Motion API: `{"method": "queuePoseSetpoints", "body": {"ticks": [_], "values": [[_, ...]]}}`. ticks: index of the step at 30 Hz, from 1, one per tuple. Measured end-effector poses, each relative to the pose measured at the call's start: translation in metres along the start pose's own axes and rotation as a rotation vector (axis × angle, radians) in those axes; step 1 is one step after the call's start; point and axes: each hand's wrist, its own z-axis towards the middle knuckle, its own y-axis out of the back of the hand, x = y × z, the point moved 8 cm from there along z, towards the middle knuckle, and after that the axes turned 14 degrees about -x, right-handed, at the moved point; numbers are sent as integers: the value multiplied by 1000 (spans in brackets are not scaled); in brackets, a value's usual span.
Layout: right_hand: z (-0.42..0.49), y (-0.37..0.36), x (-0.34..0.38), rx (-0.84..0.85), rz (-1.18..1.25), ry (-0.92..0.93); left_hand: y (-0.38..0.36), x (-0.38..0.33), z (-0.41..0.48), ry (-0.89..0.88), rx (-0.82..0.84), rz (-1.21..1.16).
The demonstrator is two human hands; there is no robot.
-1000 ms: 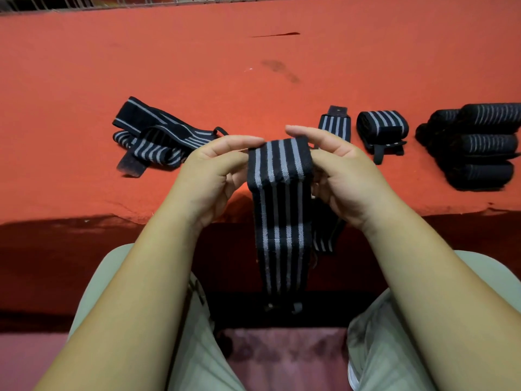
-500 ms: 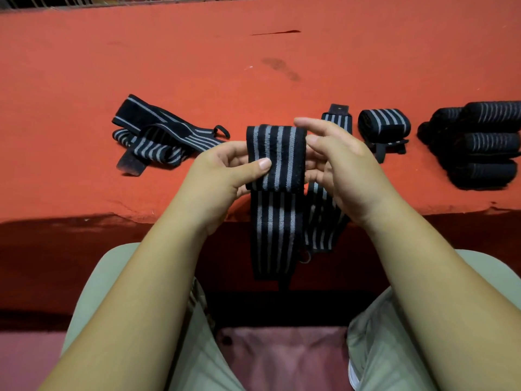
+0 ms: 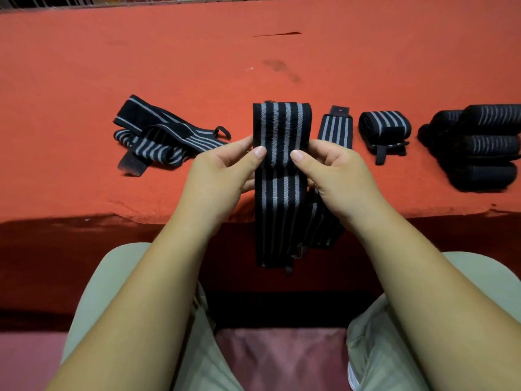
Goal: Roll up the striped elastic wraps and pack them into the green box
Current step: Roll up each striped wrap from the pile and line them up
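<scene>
A black elastic wrap with grey stripes (image 3: 279,131) stands upright between my hands, its folded top end raised and its long tail hanging over the table edge towards my lap. My left hand (image 3: 222,176) pinches its left edge, thumb on the front. My right hand (image 3: 335,176) pinches the right edge the same way. A loose, tangled wrap (image 3: 158,136) lies on the red table (image 3: 197,66) to the left. A rolled wrap (image 3: 384,127) lies to the right, and a pile of several rolled wraps (image 3: 479,148) sits at the far right. No green box is in view.
Another striped wrap (image 3: 335,128) lies flat behind my right hand and hangs down over the table's front edge. A wire rack edge (image 3: 169,0) runs along the far side of the table. My knees in pale trousers are below.
Both hands have lifted the wrap's top end higher and turned it flat towards me. My thumbs now press on its front from both sides instead of cupping it from above.
</scene>
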Motion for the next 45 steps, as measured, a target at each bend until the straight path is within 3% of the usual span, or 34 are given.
{"method": "queuePoseSetpoints", "body": {"ticks": [4,9,14,21,26,33,38,42,45], "values": [[0,-3,4,-7,-43,56,-1,3,1,-19,-21,-43],[2,-8,0,47,-68,33,6,12,6,110,-92,-248],[0,-9,-3,3,-27,13,5,20,6,116,-150,-253],[2,-6,-10,-34,-256,-50,1,18,5,43,-165,-227],[1,-3,-5,-16,-170,-40,-2,15,7,17,-112,-234],[-3,-7,4,117,40,-14,3,21,17,126,107,-222],[-3,-9,3,121,80,-70,5,20,18,120,123,-272],[-3,-7,4,132,45,-45,7,24,20,145,64,-302],[-5,-11,1,168,141,-131,9,27,19,174,11,-312]]}}
